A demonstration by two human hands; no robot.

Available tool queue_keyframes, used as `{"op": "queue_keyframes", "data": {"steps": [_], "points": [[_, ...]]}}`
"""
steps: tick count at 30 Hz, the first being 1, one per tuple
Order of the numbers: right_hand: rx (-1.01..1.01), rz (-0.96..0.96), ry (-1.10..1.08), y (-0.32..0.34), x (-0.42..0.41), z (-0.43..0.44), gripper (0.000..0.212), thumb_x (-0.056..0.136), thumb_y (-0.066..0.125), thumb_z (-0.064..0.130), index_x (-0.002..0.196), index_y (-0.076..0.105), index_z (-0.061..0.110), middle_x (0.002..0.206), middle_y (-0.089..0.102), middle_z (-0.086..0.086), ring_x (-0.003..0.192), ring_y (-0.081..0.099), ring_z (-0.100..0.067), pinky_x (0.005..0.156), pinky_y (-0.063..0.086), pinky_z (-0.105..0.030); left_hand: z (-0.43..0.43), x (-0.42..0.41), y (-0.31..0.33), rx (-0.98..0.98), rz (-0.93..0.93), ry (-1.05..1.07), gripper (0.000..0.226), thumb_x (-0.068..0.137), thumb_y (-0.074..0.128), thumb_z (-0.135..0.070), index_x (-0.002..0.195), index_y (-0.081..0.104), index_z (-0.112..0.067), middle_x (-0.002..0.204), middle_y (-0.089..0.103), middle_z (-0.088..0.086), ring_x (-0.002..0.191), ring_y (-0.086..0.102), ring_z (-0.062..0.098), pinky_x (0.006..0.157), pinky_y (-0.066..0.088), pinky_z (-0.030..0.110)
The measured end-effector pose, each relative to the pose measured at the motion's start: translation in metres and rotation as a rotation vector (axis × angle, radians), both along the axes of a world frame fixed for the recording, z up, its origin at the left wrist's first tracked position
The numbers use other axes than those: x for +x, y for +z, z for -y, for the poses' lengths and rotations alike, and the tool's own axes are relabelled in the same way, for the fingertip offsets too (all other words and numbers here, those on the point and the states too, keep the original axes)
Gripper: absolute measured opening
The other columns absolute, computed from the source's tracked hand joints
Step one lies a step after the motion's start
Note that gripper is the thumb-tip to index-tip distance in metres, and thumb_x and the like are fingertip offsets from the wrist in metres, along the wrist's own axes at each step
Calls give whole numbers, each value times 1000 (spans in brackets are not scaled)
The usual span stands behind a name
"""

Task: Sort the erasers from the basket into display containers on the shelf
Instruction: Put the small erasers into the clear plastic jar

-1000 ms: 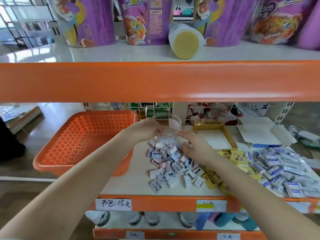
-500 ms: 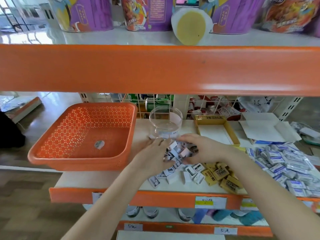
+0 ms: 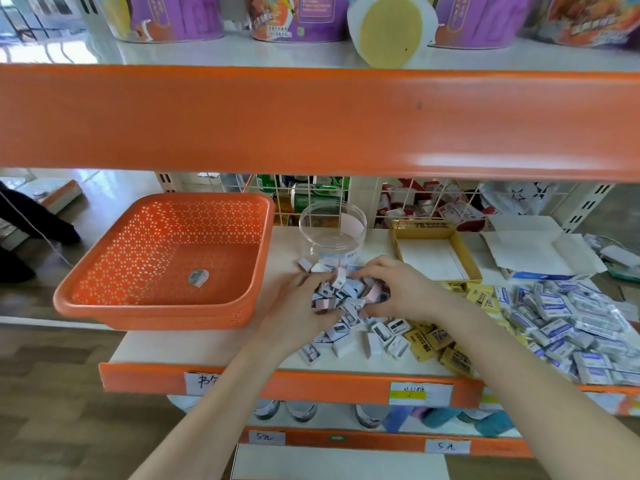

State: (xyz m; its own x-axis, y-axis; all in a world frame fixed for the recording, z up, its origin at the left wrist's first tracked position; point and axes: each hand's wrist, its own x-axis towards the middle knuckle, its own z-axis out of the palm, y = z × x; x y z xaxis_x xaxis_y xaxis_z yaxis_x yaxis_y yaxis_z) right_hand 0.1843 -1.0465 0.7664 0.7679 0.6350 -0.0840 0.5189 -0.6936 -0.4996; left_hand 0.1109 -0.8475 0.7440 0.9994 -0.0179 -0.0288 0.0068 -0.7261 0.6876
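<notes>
Small erasers (image 3: pixel 346 296): a heap of white, pink and blue-sleeved pieces lies on the middle shelf (image 3: pixel 194 344). It sits just in front of the clear round container (image 3: pixel 332 233) and just right of the orange basket (image 3: pixel 104 258). The upper part of the heap is gathered between the person's two hands. Loose pieces lie around it, toward the front edge of the shelf.

Left hand (image 3: pixel 294 310): placed at the left side of the heap, palm turned toward it, fingers curled round the gathered pieces.

Right hand (image 3: pixel 401 292): placed at the right side, fingers bent down over the heap and gripping pieces from above. Erasers fill the gap between the two hands.

Clear round container: upright, open at the top.

Orange basket: set at the left end of the shelf, partly overhanging it. A round sticker (image 3: pixel 198 278) lies on its floor.

Yellow box (image 3: pixel 394 244): open, just right of the container.

Yellow erasers (image 3: pixel 429 337): beside the heap, on its right. Blue-and-white erasers (image 3: pixel 571 323): piled further right.
</notes>
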Motion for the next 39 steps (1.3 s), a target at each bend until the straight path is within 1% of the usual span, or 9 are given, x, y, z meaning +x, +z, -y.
{"op": "queue_keyframes", "data": {"steps": [4, 10, 17, 21, 24, 28, 34, 37, 39], "points": [[31, -6, -23, -2, -4, -1, 63, 75, 75, 38, 132, 49, 32, 111, 41, 7, 97, 49, -11, 83, 41, -20, 0, -6, 1, -75, 49, 46, 50, 81, 70, -33, 127, 50, -35, 116, 41, -18, 113, 40, 2, 89, 31, 18], [78, 10, -28, -8, -9, -4, 47, 84, 66, 26, 129, 52, 32, 115, 45, 8, 99, 48, -6, 83, 36, -14, -3, -9, -5, -291, 38, 182, 37, 81, 69, -19, 112, 57, -35, 112, 58, -9, 92, 62, 7, 80, 51, 25], [-29, 40, 34, -7, -11, -14, 63, 80, 66, 27, 138, 42, 32, 128, 42, 3, 117, 41, -15, 97, 40, -32, 1, -17, -12, -315, 156, 296, 27, 82, 69, -16, 102, 59, -31, 95, 64, -11, 87, 62, 9, 79, 52, 29], [-2, 41, 27, -6, -7, -19, 55, 80, 67, 23, 131, 49, 28, 121, 44, 1, 110, 47, -16, 93, 41, -27, -3, -16, -16, -367, 148, 316, 29, 82, 69, -21, 92, 57, -45, 85, 65, -7, 79, 63, 16, 73, 51, 33], [21, 46, 20, -5, -4, -21, 50, 77, 71, 24, 124, 54, 27, 119, 45, 2, 109, 49, -16, 93, 41, -27, -5, -16, -16, -408, 163, 332, 31, 85, 66, -12, 90, 56, -42, 87, 64, -1, 77, 61, 19, 73, 50, 36], [63, 33, -2, -8, -3, -23, 49, 78, 67, 19, 125, 54, 24, 123, 46, 2, 111, 49, -14, 94, 38, -22, -10, -15, -19, -410, 190, 342, 32, 88, 62, -8, 94, 56, -38, 107, 60, -7, 93, 57, 3, 83, 46, 21], [87, -11, -15, -8, -3, -22, 46, 84, 64, 19, 130, 54, 22, 108, 39, 6, 97, 49, -10, 85, 36, -17, -7, -16, -16, -372, 116, 281, 26, 88, 62, -25, 102, 55, -45, 108, 52, -25, 105, 50, 2, 96, 38, 25], [44, 7, -5, -3, -2, -20, 42, 81, 66, 22, 122, 59, 22, 102, 40, 4, 90, 47, -11, 80, 35, -19, -12, -17, -24, -197, 87, 227, 35, 78, 64, -44, 110, 51, -52, 118, 48, -27, 118, 43, -2, 99, 35, 27], [13, 36, 9, -1, -2, -21, 36, 79, 67, 22, 115, 61, 22, 100, 44, 2, 87, 47, -13, 76, 34, -21, -13, -16, -26, -146, 102, 216, 36, 80, 66, -39, 110, 51, -52, 117, 47, -27, 118, 42, -2, 100, 34, 25]]}}
